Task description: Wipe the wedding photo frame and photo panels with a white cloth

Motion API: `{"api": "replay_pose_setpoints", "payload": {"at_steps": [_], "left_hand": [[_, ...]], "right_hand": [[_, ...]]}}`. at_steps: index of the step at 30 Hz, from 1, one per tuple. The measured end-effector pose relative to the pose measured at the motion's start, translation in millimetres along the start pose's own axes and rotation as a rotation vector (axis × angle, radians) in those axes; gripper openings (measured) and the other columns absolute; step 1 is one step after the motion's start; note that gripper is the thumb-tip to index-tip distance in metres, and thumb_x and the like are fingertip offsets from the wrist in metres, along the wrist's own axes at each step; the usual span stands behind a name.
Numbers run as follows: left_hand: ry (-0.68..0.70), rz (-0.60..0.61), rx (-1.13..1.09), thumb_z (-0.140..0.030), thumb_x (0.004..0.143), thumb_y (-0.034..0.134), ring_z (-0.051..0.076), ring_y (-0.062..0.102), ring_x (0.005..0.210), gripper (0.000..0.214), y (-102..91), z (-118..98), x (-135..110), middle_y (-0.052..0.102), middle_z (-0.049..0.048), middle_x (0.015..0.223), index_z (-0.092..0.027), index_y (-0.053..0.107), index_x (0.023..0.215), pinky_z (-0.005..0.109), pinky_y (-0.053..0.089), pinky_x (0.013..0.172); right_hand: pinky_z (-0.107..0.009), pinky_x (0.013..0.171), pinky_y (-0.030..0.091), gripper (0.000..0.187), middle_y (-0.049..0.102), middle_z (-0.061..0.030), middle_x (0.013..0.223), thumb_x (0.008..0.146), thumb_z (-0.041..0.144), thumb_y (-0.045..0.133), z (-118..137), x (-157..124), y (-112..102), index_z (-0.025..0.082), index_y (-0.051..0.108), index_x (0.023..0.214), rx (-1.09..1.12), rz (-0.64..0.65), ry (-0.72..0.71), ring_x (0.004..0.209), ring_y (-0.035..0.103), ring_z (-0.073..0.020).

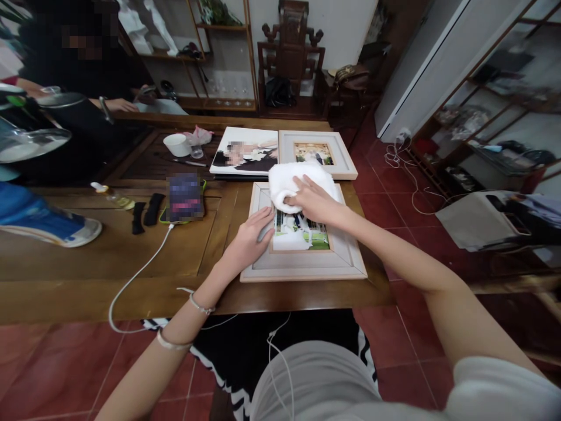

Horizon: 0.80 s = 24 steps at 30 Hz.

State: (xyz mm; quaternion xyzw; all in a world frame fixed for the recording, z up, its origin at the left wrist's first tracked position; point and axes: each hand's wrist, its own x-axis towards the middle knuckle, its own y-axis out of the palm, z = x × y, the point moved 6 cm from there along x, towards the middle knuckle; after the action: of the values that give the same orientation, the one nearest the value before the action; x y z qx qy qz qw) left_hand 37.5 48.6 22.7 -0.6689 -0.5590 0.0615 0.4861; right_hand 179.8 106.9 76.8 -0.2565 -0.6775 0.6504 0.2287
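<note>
A white-framed photo [346,257] lies flat near the front right of the wooden table [87,257]. My left hand [249,240] rests on the frame's left side, fingers stretched flat onto the mat. My right hand [313,202] presses a white cloth [284,178] against the upper part of the frame, fingers curled over it. Behind it lie a second white-framed photo [342,158] and a frameless print [245,152].
A phone [184,199] with a white cable [135,275], two black items [146,213], a small bottle [111,196] and a white cup [176,144] lie on the table. Another person in black sits at the far left. Shelves, a carved chair [291,55] and floor cables surround it.
</note>
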Motion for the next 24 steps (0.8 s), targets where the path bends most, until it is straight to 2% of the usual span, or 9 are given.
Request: {"api": "replay_pose_setpoints", "payload": {"at_steps": [6,9,12,17,21,24], "left_hand": [[-0.011,-0.013,0.014,-0.026,0.091,0.052,0.029,0.052,0.128,0.037,1.7,0,0,0.06,0.0206,0.131,-0.006,0.064,0.119,0.046,0.041,0.111],[-0.035,-0.026,0.017,-0.025,0.091,0.051,0.028,0.053,0.127,0.036,1.3,0,1,0.061,0.0195,0.13,-0.006,0.064,0.119,0.047,0.041,0.11],[-0.042,-0.026,0.021,-0.025,0.091,0.05,0.028,0.053,0.127,0.038,1.1,1,2,0.06,0.0182,0.13,-0.007,0.063,0.122,0.049,0.041,0.11],[-0.049,-0.017,0.033,-0.025,0.09,0.05,0.027,0.053,0.127,0.038,0.7,2,2,0.06,0.0177,0.131,-0.008,0.062,0.122,0.049,0.041,0.11],[-0.06,-0.01,0.03,-0.026,0.09,0.05,0.027,0.053,0.128,0.038,0.8,1,2,0.06,0.0171,0.132,-0.009,0.062,0.122,0.048,0.04,0.111],[-0.048,0.002,0.035,-0.027,0.092,0.049,0.028,0.052,0.129,0.039,1.0,-1,1,0.059,0.0179,0.132,-0.008,0.062,0.123,0.047,0.039,0.112]], "right_hand": [[-0.058,0.114,0.022,0.062,0.071,-0.0086,0.104,0.066,-0.011,0.04,-55,-53,-8,0.02,0.072,0.109,-0.022,0.097,0.216,0.138,0.036,-0.0322],[-0.059,0.111,0.025,0.062,0.072,-0.0085,0.095,0.066,-0.011,0.039,-61,-73,-11,0.02,0.071,0.11,-0.058,0.124,0.236,0.134,0.04,-0.0315],[-0.058,0.112,0.025,0.06,0.07,-0.0124,0.101,0.067,-0.011,0.04,-44,-85,-13,0.015,0.07,0.112,-0.065,0.153,0.217,0.137,0.037,-0.0313],[-0.059,0.114,0.024,0.056,0.068,-0.0177,0.109,0.065,-0.012,0.039,6,-114,-15,0.009,0.069,0.107,-0.027,0.174,0.163,0.141,0.03,-0.0354],[-0.056,0.117,0.024,0.056,0.063,-0.0173,0.123,0.061,-0.01,0.041,36,-150,-21,0.014,0.07,0.103,0.099,0.208,0.092,0.144,0.026,-0.0333],[-0.049,0.115,0.033,0.063,0.064,-0.012,0.124,0.058,-0.008,0.039,43,-168,-30,0.02,0.07,0.105,0.263,0.223,0.029,0.141,0.033,-0.0278]]}}
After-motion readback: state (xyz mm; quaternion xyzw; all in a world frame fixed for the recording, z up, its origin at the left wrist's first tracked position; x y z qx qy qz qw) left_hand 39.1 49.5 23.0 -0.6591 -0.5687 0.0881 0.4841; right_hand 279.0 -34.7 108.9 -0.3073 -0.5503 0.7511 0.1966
